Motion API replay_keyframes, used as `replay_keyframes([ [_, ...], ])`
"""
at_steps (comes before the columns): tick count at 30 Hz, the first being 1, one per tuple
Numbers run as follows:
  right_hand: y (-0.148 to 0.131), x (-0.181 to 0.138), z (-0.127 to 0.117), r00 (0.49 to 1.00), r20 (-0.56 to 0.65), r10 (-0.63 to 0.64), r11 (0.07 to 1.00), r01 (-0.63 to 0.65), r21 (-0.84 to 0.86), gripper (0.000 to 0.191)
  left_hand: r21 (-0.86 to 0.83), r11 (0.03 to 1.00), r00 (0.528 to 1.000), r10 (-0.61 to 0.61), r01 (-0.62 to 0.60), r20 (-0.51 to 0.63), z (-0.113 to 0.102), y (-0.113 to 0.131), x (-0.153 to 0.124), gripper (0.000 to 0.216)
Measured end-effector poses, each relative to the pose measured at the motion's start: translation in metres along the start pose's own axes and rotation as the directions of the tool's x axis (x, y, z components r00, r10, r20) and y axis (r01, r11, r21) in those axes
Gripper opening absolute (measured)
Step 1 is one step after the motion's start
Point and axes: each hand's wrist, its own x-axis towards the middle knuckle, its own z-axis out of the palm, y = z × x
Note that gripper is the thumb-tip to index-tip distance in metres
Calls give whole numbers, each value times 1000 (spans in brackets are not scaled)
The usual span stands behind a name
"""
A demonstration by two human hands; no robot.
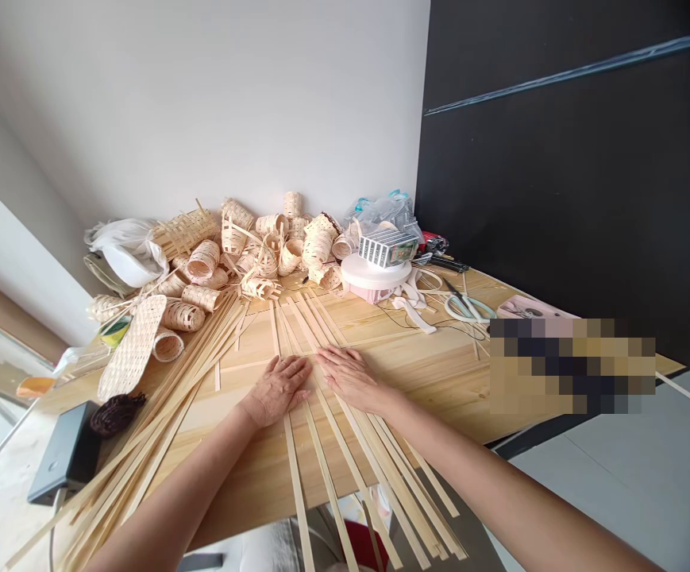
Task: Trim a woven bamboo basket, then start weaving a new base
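The left hand (276, 389) and right hand (350, 377) lie flat, grip apart and clasping nothing, palms on bamboo strips (380, 457) across the counter (440, 373), small woven baskets (261, 254) heaped behind.

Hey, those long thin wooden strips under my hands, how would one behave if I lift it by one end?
The strips are long, thin and flat, so one would probably feel light and bow. Their ends overhang the table edge, so a nudge might slide them off. Being flat, they likely won't roll.
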Motion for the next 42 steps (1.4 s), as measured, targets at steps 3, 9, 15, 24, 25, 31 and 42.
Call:
replay_keyframes([
  [3, 0, 0, -1, 1000, 2, -3, 1000, 3, -2, 45, -14, 1000, 1000, 5, -5, 11, 2, -1, 1, 46],
  [9, -3, 0, -4, 1000, 10, -2, 1000, 2, -6, 45, -23, 999, 999, 31, -31, -20, 2, -2, 1, 45],
  [15, -11, 0, -9, 1000, -8, -4, 1000, 4, 0, 44, -19, 1000, 997, -23, 22, -73, 7, -4, 11, 39],
  [24, 5, -1, -12, 997, -52, 61, 998, -59, 37, 42, -35, 998, 997, -47, 49, 59, 4, 1, 23, 45],
  [25, 7, -1, -11, 997, -50, 53, 998, -51, 43, 44, -42, 998, 997, -40, 43, 69, 3, 2, 23, 46],
  [31, 6, -1, 0, 1000, -27, -1, 997, 3, 74, 51, -7, 1000, 997, -2, 2, 72, 3, 6, 22, 48],
  [42, 4, -4, 1, 999, -21, 45, 996, -43, 83, 50, 61, 998, 1000, -7, 7, -11, 9, 2, 11, 47],
])
